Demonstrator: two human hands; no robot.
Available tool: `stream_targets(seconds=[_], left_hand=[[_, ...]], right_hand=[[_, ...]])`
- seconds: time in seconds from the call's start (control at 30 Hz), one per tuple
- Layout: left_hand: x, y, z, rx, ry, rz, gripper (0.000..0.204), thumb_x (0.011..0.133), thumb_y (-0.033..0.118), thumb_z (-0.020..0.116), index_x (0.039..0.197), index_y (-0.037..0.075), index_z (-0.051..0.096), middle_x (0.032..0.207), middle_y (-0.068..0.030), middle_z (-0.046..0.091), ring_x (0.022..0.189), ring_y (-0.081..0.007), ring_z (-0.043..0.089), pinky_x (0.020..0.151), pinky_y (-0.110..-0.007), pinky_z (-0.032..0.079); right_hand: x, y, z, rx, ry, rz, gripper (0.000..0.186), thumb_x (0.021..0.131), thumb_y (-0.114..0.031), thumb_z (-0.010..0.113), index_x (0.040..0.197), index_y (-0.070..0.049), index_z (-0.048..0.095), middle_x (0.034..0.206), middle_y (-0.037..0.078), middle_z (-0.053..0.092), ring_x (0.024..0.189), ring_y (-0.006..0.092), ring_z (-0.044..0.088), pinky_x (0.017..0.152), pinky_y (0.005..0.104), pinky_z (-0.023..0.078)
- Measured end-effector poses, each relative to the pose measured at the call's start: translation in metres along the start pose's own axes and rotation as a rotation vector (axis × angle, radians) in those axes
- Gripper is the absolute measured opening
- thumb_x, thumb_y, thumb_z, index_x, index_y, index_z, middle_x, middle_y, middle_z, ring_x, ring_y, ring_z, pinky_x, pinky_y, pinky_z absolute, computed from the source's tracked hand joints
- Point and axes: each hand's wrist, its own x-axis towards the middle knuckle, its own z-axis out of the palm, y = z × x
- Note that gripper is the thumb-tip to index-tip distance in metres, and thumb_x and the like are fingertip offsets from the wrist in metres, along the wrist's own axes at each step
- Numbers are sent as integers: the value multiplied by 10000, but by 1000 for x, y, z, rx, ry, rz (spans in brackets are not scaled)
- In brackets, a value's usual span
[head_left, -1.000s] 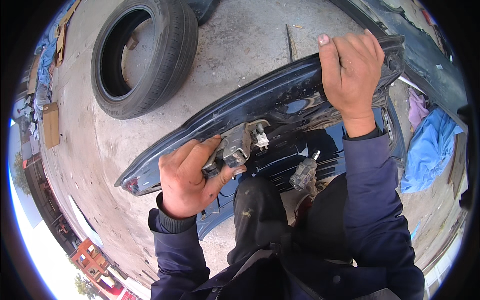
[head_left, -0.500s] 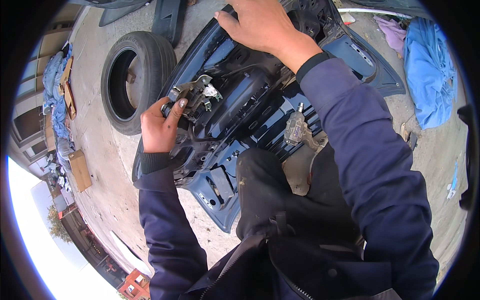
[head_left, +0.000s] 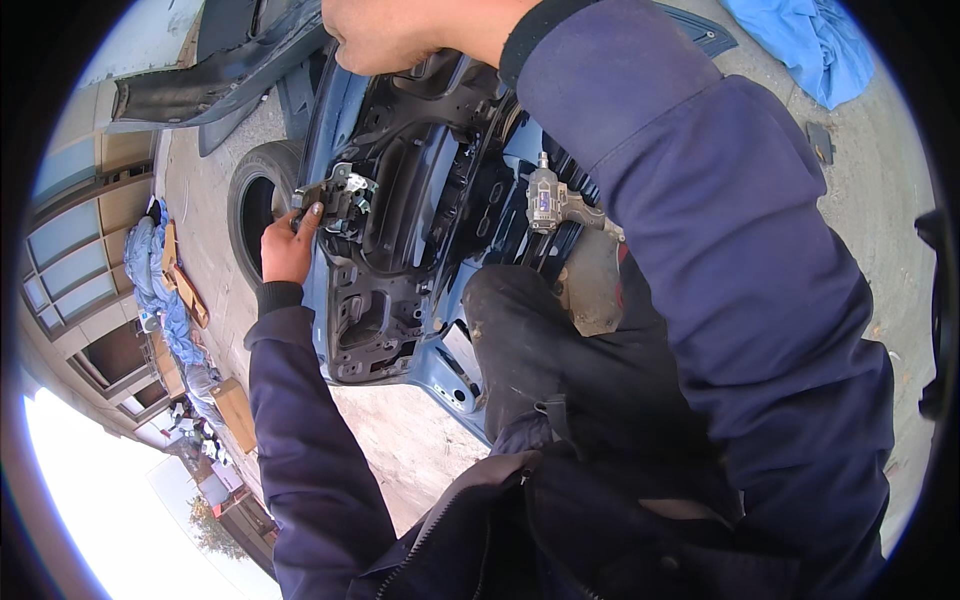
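A blue car trunk lid [head_left: 385, 290] lies with its dark inner side facing me, between me and the tire. At its left edge, a metal-and-black latch [head_left: 345, 200] with a whitish part is pinched in my left hand [head_left: 287, 250], thumb on top and fingers mostly hidden behind. My right hand [head_left: 405, 35] is curled over the far end of the lid, partly cut off by the upper rim of the view. An impact wrench [head_left: 545, 200] rests on the lid's right side, close to my knee, touched by neither hand.
A black tire [head_left: 255, 205] lies beyond the lid's left edge. Dark bumper-like trim [head_left: 190, 95] is at the far left, and blue cloth [head_left: 810, 50] at the far right. Along the building wall are blue sheeting [head_left: 150, 265] and a cardboard box [head_left: 233, 412].
My view has turned, so the trunk lid stands straighter in it. My right hand appears farther left and higher, with the lid's far end. My left hand stays at the latch.
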Motion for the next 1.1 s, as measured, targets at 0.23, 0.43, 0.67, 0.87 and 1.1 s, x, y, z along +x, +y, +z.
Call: stream_targets(seconds=[0.23,0.43,0.67,0.87,1.1], left_hand=[[2,5,-8,-91,-91,-48,648,989,561,724,1086,-77,779,782,-209,733,736,-248,701,749,-401,549],[3,1,-5,-44,-67,-20,652,981,572,728,1071,-72,784,753,-210,714,721,-246,695,735,-406,544],[10,-10,-6,-111,-178,-128,666,965,603,733,1014,-59,788,634,-128,617,619,-174,589,630,-394,491],[2,7,-7,-45,-94,-28,673,955,604,737,1010,-66,775,671,-223,657,669,-323,695,678,-439,529],[-11,22,-9,-16,-76,-41,663,952,579,748,1112,-63,779,815,-279,734,819,-413,754,769,-465,565]], right_hand=[[-39,-7,-31,16,-156,42,316,880,-128,661,1132,-2,804,1190,232,768,1141,394,738,959,485,584],[-38,-16,-27,-42,-118,22,352,897,-153,654,1191,-20,796,1252,216,755,1190,376,724,974,488,578],[-32,-14,-21,-96,-175,18,366,887,-155,658,1200,-24,795,1252,208,759,1195,369,724,973,485,578],[-24,-9,-17,-129,-198,60,354,882,-154,655,1172,-16,802,1247,219,755,1179,385,726,957,503,579],[-1,6,10,-140,-307,84,339,886,-216,647,1102,-7,803,1123,268,765,1102,413,739,930,503,582]])
